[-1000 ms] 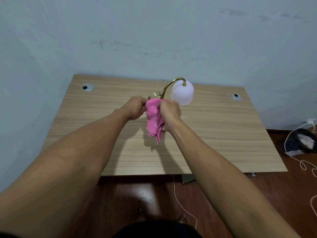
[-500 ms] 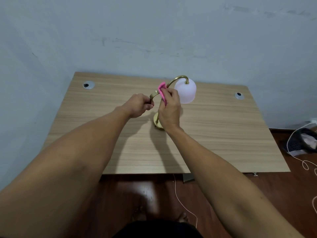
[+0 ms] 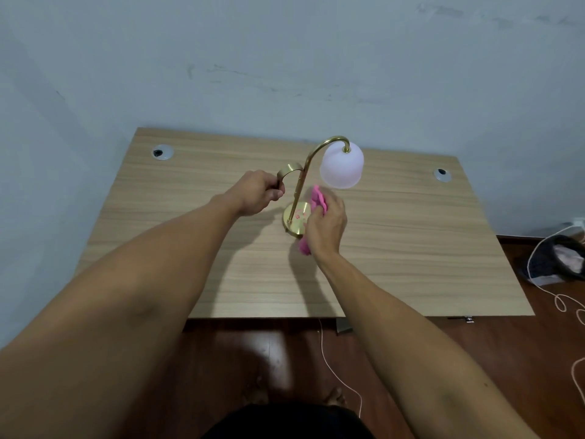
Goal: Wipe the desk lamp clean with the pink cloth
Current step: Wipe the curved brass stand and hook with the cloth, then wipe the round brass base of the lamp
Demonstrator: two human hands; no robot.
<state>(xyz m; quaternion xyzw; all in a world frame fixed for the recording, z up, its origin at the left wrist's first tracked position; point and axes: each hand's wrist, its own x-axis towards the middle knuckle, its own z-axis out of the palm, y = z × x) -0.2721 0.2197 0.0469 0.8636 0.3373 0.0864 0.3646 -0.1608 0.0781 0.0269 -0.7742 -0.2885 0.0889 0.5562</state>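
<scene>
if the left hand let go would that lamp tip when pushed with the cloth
Probably fairly tippy: the desk lamp carries its white shade high and off to one side of a small round base. The left hand gripping the brass handle suggests steadying helps.

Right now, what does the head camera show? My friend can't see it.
A right hand presses a pink cloth on a gold desk lamp's round base, while the left hand grips its curved handle. The lamp stands on a wooden desk.

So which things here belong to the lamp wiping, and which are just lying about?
Part of the job:
desk lamp
pink cloth in the right hand
left hand gripping the lamp's brass handle

Lying about:
cables on the floor
dark bundle on the floor
</scene>
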